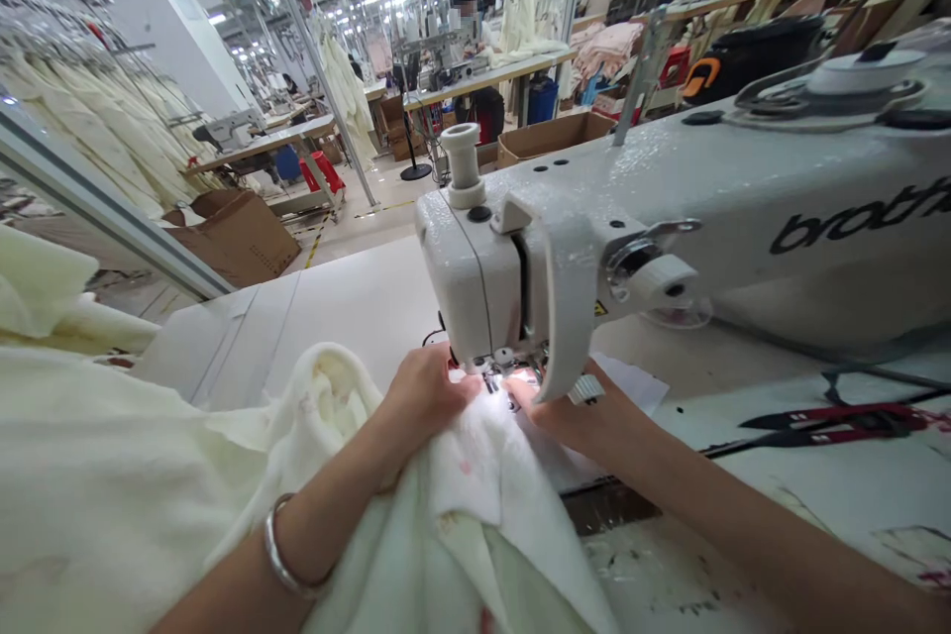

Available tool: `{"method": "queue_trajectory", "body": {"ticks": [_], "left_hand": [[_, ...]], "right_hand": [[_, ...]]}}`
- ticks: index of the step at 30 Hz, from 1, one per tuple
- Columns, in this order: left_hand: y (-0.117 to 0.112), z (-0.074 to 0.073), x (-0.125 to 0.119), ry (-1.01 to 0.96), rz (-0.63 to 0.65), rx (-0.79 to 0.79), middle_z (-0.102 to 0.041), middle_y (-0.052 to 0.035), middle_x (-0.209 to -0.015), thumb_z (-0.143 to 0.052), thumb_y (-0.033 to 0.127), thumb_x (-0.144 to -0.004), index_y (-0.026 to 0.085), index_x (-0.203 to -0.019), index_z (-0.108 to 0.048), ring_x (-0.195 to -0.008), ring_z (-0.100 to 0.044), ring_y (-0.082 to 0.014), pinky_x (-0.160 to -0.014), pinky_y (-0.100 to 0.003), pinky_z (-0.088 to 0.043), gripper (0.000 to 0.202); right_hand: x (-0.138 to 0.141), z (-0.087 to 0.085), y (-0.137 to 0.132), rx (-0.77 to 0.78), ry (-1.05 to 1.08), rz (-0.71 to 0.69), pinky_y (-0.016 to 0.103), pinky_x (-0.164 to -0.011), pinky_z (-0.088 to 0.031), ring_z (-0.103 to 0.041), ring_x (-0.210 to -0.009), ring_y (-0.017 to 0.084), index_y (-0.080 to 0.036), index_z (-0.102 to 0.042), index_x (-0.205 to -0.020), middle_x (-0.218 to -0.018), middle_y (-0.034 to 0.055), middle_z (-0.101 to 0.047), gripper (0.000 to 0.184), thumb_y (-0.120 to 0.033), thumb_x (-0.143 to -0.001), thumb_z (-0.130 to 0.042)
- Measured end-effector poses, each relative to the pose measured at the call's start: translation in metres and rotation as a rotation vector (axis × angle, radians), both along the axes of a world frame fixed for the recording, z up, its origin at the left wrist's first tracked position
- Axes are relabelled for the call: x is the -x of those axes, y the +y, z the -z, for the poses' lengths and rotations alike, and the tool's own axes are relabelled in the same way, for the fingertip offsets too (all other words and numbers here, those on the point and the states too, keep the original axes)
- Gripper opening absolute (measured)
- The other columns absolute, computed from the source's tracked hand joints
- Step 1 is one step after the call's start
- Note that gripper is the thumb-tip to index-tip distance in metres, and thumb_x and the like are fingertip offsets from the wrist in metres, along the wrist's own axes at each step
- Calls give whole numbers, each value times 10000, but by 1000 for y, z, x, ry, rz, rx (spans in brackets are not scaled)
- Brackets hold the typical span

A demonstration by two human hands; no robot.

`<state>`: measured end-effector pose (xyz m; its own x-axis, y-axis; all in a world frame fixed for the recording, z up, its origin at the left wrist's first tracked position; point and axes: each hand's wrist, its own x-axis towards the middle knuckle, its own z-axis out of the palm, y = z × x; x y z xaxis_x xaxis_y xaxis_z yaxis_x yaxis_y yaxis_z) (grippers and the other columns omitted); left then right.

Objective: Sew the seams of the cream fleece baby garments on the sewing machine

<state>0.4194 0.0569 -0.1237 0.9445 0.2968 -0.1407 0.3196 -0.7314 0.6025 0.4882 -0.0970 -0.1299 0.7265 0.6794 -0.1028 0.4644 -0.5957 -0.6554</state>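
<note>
I see soft cream-white fabric (512, 505) with a small pink spot (465, 467), a glossy white metal sewing machine (475, 267) with black lettering (854, 226), a round silver bangle (276, 547), a slender red-and-black hand tool (839, 424), and, farther from me, yellow-and-black striped floor tape (316, 243).

Matt, soft-looking cream cloth (475, 471) — glossy painted sewing machine (713, 183) — smooth, shiny metal bracelet (274, 547).

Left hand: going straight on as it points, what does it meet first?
Probably the sewing machine head, close ahead of the left hand; depth is unclear, so it might slip underneath instead.
</note>
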Motion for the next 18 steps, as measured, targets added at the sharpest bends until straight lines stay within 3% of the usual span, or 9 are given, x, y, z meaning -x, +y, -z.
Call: {"method": "queue_trajectory", "body": {"ticks": [6, 12, 18], "left_hand": [[2, 3, 1, -12, -70, -119, -556, -16, -662, -522, 211, -682, 157, -681, -562, -665, -477, -154, -598, -245, -316, 67], [-4, -2, 3, 16, -107, -154, -417, 23, -581, -531, 191, -689, 159, -636, -487, -605, -384, -118, -573, -235, -238, 76], [-4, -6, 1, 44, -112, -165, -513, -9, -657, -523, 199, -727, 148, -735, -558, -706, -488, -160, -593, -244, -271, 63]], "right_hand": [[10, -4, 1, 95, -158, -1, 304, -730, -396, -535, -840, 230, -194, -538, -686, -802, 65, -611, 217, -95, -835, -415], [10, 2, 2, 186, -268, -39, 304, -746, -380, -559, -901, 255, -174, -599, -808, -879, 98, -628, 248, -59, -858, -384], [11, 3, 5, 217, -312, -45, 288, -722, -380, -585, -893, 258, -189, -637, -875, -887, 98, -641, 231, -89, -873, -429]]}}
